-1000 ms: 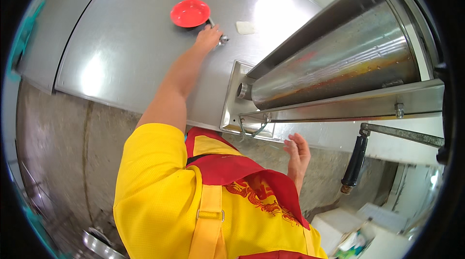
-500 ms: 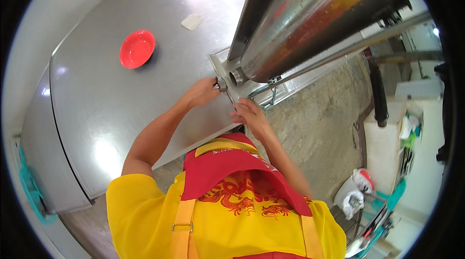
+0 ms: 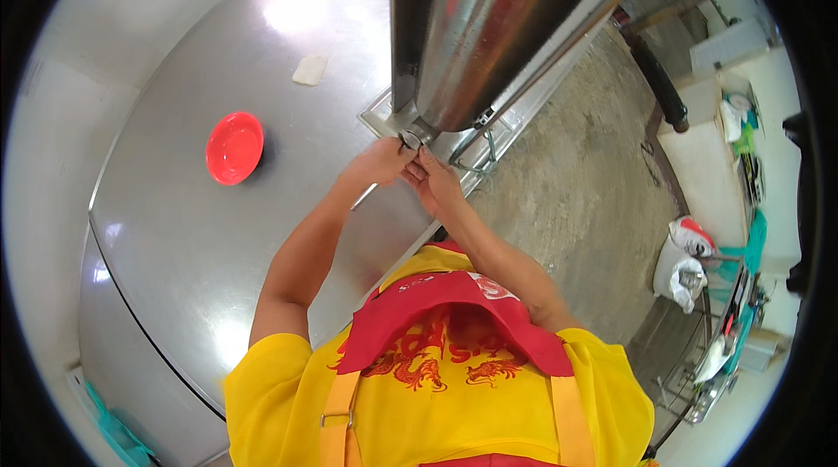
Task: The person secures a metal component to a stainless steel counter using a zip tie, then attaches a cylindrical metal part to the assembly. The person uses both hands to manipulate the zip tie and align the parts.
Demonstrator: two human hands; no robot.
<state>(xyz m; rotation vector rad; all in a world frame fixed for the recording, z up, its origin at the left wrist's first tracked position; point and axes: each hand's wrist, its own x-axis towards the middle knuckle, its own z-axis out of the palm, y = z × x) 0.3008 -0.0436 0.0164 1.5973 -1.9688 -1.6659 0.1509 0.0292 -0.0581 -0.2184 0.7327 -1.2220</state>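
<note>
A large shiny metal cylinder [image 3: 480,39] on a stand reaches in from the top, with a short spout [image 3: 424,127] at its lower end. Pressed against that spout is a small metal ring fitting [image 3: 410,140], partly covered by fingers. My left hand [image 3: 381,161] is closed on the fitting from the left. From below right, my right hand [image 3: 434,183] comes up to the same fitting, fingers bent and closed around its lower side. Where exactly the right fingertips press is hard to make out.
A red bowl [image 3: 235,148] and a flat whitish piece [image 3: 310,70] lie on the steel table [image 3: 201,240]. A shallow metal tray [image 3: 378,114] sits under the cylinder. A long metal rod [image 3: 559,52] slants above the tray's right side. White sacks [image 3: 679,266] stand at the right.
My left hand has brought the ring fitting up against the spout. My right hand, earlier apart with loose fingers, has joined it there. The head view has shifted.
</note>
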